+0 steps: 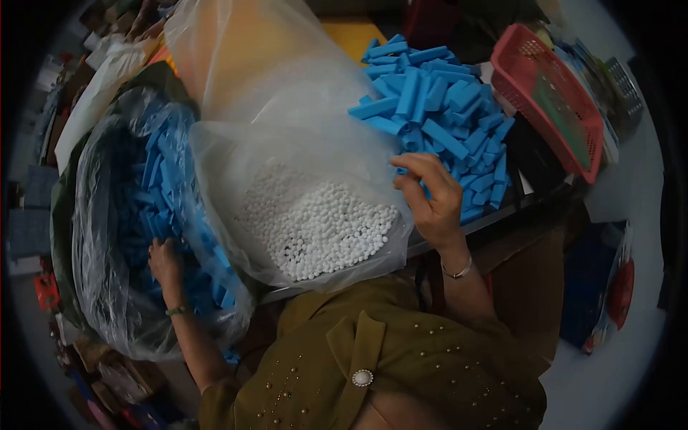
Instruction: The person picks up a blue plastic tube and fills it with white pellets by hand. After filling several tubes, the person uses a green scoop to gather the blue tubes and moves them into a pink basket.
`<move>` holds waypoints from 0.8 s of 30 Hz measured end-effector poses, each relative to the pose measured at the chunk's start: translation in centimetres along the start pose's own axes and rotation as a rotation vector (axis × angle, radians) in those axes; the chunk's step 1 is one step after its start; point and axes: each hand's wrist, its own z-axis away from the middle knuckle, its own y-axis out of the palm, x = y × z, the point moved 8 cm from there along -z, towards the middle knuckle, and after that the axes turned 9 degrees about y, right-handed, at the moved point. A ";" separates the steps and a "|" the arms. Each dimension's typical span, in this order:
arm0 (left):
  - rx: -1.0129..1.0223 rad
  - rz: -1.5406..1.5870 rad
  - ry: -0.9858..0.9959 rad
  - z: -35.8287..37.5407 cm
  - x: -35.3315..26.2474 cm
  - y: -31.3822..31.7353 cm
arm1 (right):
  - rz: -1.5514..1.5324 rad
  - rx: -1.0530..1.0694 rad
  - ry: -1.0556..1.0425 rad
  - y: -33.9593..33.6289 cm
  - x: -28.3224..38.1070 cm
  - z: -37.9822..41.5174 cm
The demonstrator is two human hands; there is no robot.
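Note:
My left hand (165, 261) reaches into a bag lined with clear plastic (97, 236), among many blue wedge-like pieces (161, 183). Its fingers are bent together against the pieces; whether one is gripped is too dim to see. My right hand (431, 199) is raised at the near edge of a heap of similar blue pieces (451, 107). Thumb and index finger are pinched, and the end of a small blue piece (401, 170) shows between them. Between my hands lies a clear plastic bag (301, 143) of small white pellets (322, 229).
A pink perforated basket (512, 86) stands tilted at the right, beyond the blue heap. Boxes and clutter (107, 373) fill the lower left. A bag with a red item (620, 294) is low at the right. The table edge (494, 215) runs in front of me.

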 end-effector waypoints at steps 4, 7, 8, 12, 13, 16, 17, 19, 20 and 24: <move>0.014 -0.055 -0.004 -0.5 0.9 1.2 | -0.091 0.118 0.071 2.2 0.4 1.4; -0.072 -0.013 -0.034 0.3 0.0 -2.5 | -0.229 0.196 0.146 3.0 0.0 2.1; -0.114 0.052 -0.054 0.4 -0.1 -4.4 | -0.237 0.201 0.122 2.8 0.2 2.2; -0.427 0.425 -0.093 2.2 -0.8 -11.8 | -0.334 0.223 0.172 3.8 0.9 2.5; -0.490 0.817 -0.066 2.5 -1.2 -12.4 | -0.334 0.224 0.171 4.3 1.0 2.5; -0.477 1.519 0.023 2.7 -5.3 -13.9 | -0.385 0.326 0.266 6.9 1.1 3.2; -0.398 1.818 0.074 2.6 -7.7 -13.8 | -0.394 0.403 0.288 8.1 1.3 3.4; -0.239 2.157 0.119 2.5 -12.4 -13.1 | -0.379 0.455 0.331 9.6 1.3 4.0; -0.130 2.281 0.078 2.6 -14.7 -12.0 | -0.374 0.491 0.318 10.2 1.4 4.4; 0.350 2.572 -0.019 4.7 -23.1 -8.9 | -0.318 0.444 0.217 10.9 0.9 5.1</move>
